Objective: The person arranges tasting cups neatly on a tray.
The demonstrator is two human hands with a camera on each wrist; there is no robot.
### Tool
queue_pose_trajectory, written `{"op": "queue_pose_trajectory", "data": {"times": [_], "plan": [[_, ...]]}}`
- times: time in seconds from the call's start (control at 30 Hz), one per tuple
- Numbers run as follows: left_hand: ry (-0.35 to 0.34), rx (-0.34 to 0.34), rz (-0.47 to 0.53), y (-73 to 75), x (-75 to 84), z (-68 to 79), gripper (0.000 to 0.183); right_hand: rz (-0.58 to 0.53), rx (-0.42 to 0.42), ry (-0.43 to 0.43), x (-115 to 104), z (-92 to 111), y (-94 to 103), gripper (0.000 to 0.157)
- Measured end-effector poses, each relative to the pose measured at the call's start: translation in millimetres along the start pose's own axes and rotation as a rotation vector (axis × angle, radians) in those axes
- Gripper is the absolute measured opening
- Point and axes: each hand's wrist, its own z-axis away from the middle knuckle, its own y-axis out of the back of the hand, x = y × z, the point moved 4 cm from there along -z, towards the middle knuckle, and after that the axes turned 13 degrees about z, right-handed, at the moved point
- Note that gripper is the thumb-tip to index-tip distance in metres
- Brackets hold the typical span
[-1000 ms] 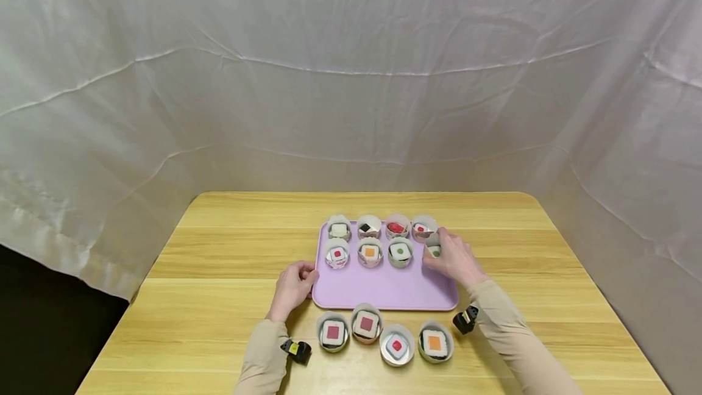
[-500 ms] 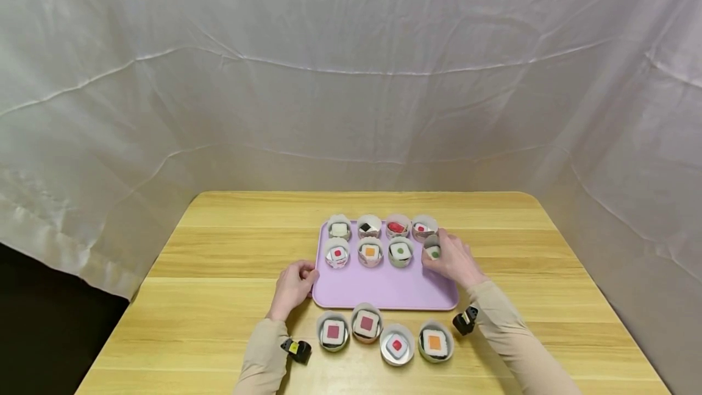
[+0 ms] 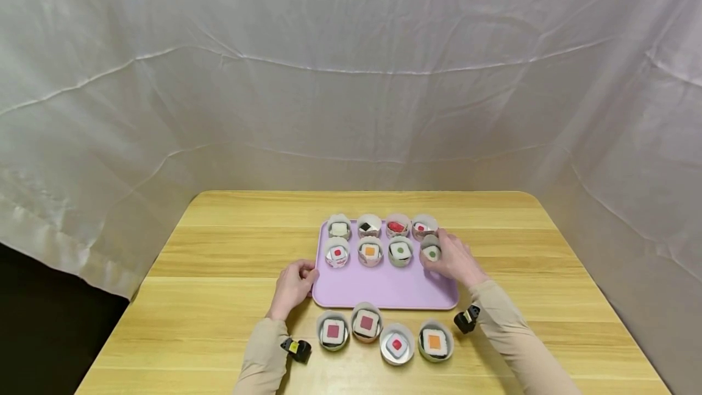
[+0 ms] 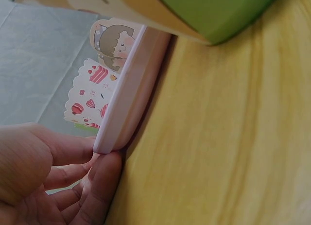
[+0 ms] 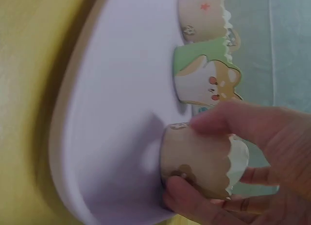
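A lilac tray (image 3: pixel 378 288) lies on the table, bearing two rows of paper baking cups with small sushi-like pieces in them. My left hand (image 3: pixel 293 287) pinches the tray's left edge; the left wrist view has thumb and finger at its rim (image 4: pixel 112 132). With the right hand (image 3: pixel 458 263) I grip a brownish paper cup (image 5: pixel 197 159) by its sides at the right end of the nearer row. Inside it sits a white piece with a green centre (image 3: pixel 432 253). Left of it stands a green cup with a dog picture (image 5: pixel 204 77), another green-centred piece inside.
In front of the tray stand several more cups: two with dark-red-centred pieces (image 3: pixel 333 332), one with a red-dotted piece (image 3: pixel 397 346), one with an orange-centred piece (image 3: pixel 435 343). Pale curtains (image 3: pixel 351 108) hang behind the wooden table (image 3: pixel 208 316).
The right hand's cup has shifted slightly left and settled at the end of the nearer row, its green-centred piece now more visible. My left hand stays at the tray's edge.
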Motion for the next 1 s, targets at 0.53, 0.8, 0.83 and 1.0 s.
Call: {"op": "queue_pose_trajectory", "data": {"times": [0.53,0.8,0.83,1.0], "plan": [[-0.003,0.007,-0.024,0.3,0.3,-0.7,0.022,-0.044,-0.065,-0.046,6.3,0.8,-1.4,0.084],[0.006,0.007,-0.009,-0.4,-1.1,-0.8,0.021,-0.076,-0.06,-0.063,7.0,0.3,-3.3,0.085],[0.006,0.007,-0.01,-0.4,-1.2,-0.8,0.021,-0.08,-0.058,-0.064,6.9,0.2,-3.4,0.085],[0.003,0.009,-0.015,-0.3,-1.6,-0.6,0.021,-0.102,-0.056,-0.064,6.4,0.5,-3.2,0.082]]}}
